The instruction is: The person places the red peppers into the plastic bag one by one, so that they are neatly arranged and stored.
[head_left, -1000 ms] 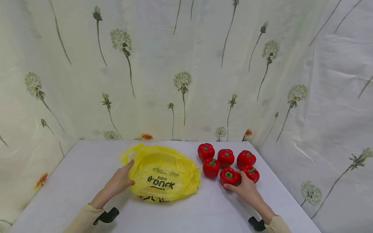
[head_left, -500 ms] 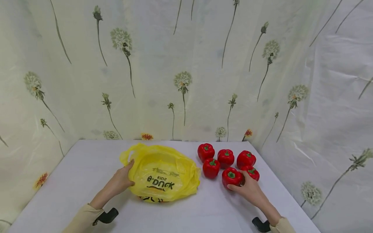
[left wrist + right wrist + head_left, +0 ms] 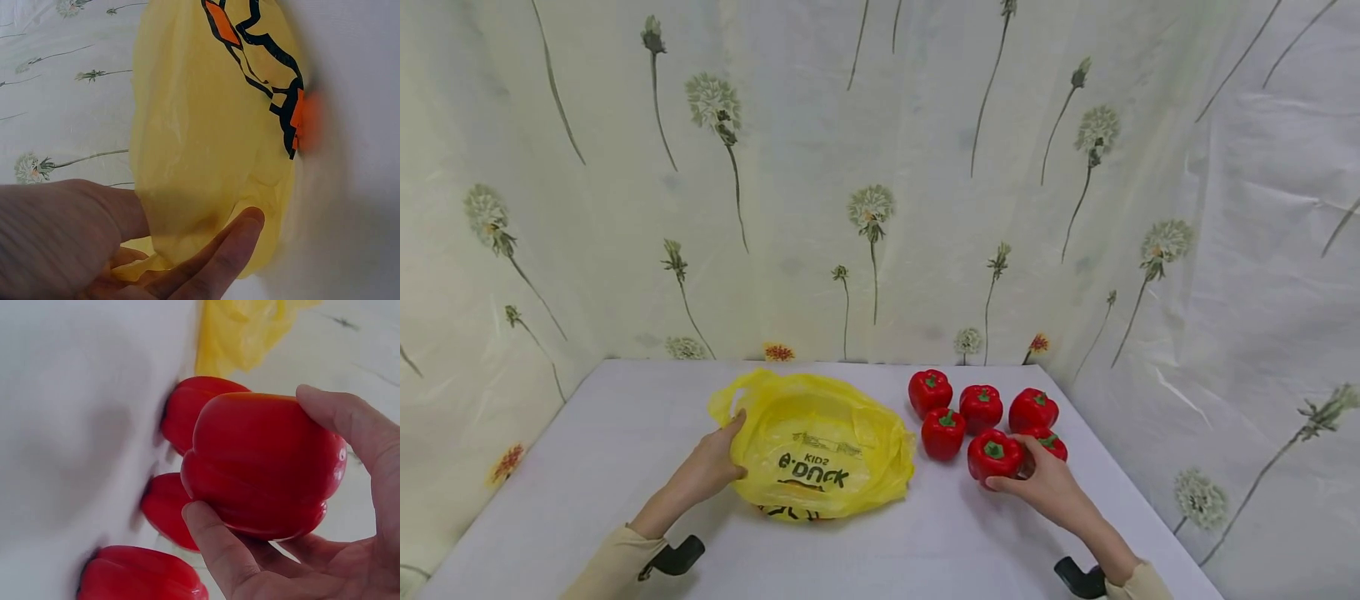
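A yellow plastic bag (image 3: 827, 408) with black printing lies on the table, left of the peppers. My left hand (image 3: 706, 462) grips its left edge, and the left wrist view has the thumb passing behind the film (image 3: 187, 156) with fingers in front. My right hand (image 3: 1051, 485) holds a red bell pepper (image 3: 992, 458) with a green stem, thumb on one side and fingers on the other. In the right wrist view this pepper (image 3: 262, 465) hangs above the table, apart from its surface. Part of its right side is hidden by my fingers.
Several other red bell peppers (image 3: 943, 433) stand behind and beside the held one; one pepper (image 3: 1052, 447) is partly covered by my right hand. The white table (image 3: 820, 558) ends at a flower-printed curtain (image 3: 880, 167) behind and at the sides.
My right hand and arm have shifted to the right, and the held pepper has moved slightly with them, looking a little higher. My left hand and the bag stay as they were.
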Demonstrator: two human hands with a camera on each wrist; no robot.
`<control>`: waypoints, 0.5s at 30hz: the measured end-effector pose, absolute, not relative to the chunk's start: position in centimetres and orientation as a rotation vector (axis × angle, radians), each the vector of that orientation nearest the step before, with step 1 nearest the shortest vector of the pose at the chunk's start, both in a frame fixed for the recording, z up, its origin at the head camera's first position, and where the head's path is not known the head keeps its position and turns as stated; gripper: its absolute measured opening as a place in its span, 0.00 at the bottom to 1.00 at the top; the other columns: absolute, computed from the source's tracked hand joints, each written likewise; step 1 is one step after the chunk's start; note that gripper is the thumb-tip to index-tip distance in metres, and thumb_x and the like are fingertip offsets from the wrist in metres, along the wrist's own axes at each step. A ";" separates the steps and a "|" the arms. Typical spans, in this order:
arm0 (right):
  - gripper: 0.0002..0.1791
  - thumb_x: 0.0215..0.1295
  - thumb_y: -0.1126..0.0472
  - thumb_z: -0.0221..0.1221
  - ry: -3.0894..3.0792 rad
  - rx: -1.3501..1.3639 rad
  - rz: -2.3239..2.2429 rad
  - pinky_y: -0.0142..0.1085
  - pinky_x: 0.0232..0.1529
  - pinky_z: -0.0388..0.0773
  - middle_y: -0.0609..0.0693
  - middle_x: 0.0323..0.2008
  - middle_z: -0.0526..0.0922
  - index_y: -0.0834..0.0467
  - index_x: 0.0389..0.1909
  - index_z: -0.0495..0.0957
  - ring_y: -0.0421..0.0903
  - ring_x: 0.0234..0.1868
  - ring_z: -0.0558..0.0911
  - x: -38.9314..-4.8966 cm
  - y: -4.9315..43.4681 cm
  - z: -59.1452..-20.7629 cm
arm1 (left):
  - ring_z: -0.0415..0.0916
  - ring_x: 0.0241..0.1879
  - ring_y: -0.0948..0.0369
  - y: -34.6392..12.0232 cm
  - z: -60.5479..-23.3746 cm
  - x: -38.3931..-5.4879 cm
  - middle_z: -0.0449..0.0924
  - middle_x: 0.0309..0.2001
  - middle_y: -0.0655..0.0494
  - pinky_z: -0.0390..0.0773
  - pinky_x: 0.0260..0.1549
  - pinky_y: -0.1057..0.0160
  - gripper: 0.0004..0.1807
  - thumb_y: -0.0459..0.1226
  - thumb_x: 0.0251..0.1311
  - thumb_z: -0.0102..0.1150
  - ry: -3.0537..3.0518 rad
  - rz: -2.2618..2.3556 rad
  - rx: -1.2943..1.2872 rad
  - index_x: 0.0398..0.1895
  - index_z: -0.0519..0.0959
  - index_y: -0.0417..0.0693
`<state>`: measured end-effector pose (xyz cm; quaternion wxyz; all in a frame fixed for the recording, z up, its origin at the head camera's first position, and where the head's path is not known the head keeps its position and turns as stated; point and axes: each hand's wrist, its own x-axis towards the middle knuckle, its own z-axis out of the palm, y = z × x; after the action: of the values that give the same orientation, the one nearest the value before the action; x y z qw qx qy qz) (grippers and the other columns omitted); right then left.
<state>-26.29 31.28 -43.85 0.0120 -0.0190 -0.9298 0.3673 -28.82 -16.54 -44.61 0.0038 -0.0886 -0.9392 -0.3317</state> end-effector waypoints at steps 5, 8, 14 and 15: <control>0.51 0.42 0.41 0.74 -2.898 -0.025 1.179 0.45 0.42 0.83 0.62 0.59 0.74 0.58 0.65 0.64 0.60 0.57 0.76 -26.1 30.8 -43.2 | 0.70 0.39 0.50 -16.6 -44.7 -28.9 0.60 0.67 0.27 0.71 0.28 0.62 0.51 0.23 0.43 0.68 -2.937 -1.039 -0.291 0.72 0.51 0.28; 0.51 0.41 0.41 0.74 -2.897 -0.004 1.214 0.45 0.41 0.83 0.62 0.60 0.74 0.59 0.65 0.64 0.62 0.58 0.75 -26.0 30.3 -42.8 | 0.70 0.39 0.51 -16.7 -44.8 -29.0 0.60 0.67 0.27 0.70 0.27 0.63 0.51 0.23 0.43 0.68 -2.935 -1.033 -0.299 0.72 0.52 0.28; 0.54 0.39 0.41 0.75 -2.899 0.018 1.281 0.45 0.39 0.83 0.62 0.59 0.74 0.60 0.66 0.63 0.59 0.56 0.76 -25.9 29.2 -42.2 | 0.70 0.39 0.51 -16.7 -44.8 -28.9 0.59 0.68 0.29 0.70 0.27 0.63 0.51 0.23 0.43 0.68 -2.934 -1.038 -0.299 0.72 0.51 0.29; 0.53 0.38 0.41 0.75 -2.899 0.022 1.286 0.44 0.39 0.83 0.61 0.59 0.74 0.59 0.66 0.64 0.58 0.55 0.76 -25.9 29.0 -42.1 | 0.70 0.40 0.50 -16.7 -44.8 -28.9 0.59 0.68 0.29 0.70 0.28 0.62 0.51 0.23 0.43 0.68 -2.933 -1.033 -0.300 0.72 0.52 0.29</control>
<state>-25.91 29.00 -42.07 -0.0151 0.0068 -0.9140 0.4054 -28.94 -16.73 -44.78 0.0086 -0.0962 -0.9388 -0.3306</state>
